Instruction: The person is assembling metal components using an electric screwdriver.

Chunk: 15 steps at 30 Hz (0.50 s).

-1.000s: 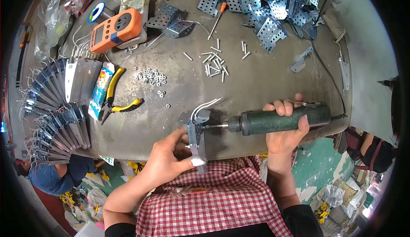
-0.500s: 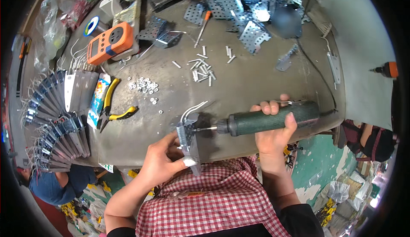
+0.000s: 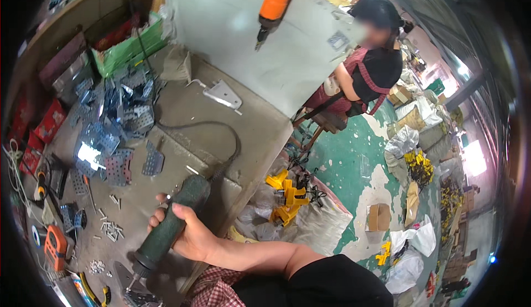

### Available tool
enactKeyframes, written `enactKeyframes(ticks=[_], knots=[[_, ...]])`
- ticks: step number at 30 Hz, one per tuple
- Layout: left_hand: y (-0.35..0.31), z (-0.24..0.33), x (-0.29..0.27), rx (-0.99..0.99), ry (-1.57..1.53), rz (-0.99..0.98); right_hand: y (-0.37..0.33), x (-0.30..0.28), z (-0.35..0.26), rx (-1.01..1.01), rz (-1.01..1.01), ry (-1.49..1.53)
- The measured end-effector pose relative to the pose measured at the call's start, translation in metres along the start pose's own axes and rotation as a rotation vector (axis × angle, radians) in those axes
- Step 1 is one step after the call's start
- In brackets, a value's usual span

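At the bench (image 3: 260,124) edge, right hand (image 3: 185,232) is wrapped tight around the green driver (image 3: 171,221), bit pointing down toward a grey bracket (image 3: 135,296) just below the hand at the frame's lower rim. Left hand not in view. Driver cable (image 3: 221,135) loops away from the hand across the bench. Loose screws (image 3: 110,229) lie left of the hand; perforated plates (image 3: 110,124) further off. Risk: view is turned away from the bit, so it could slip off the bracket; the cable could snag.
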<state>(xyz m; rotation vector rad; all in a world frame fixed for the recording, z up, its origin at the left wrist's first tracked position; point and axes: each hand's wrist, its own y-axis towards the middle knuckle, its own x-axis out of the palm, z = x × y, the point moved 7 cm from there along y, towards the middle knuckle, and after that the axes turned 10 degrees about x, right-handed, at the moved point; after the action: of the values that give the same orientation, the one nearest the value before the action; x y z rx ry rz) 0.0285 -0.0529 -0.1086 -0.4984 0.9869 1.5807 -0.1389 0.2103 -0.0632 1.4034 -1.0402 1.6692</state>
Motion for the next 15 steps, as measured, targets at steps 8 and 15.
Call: enactKeyframes(ticks=[8,15], knots=[[0.074,0.064,-0.015,-0.099,-0.074,0.124,-0.011,-0.015,-0.014,0.008,-0.016,-0.120],[0.112,0.014,-0.021,-0.043,0.654,-0.167,-0.008,-0.021,-0.018,0.013,-0.019,-0.085]])
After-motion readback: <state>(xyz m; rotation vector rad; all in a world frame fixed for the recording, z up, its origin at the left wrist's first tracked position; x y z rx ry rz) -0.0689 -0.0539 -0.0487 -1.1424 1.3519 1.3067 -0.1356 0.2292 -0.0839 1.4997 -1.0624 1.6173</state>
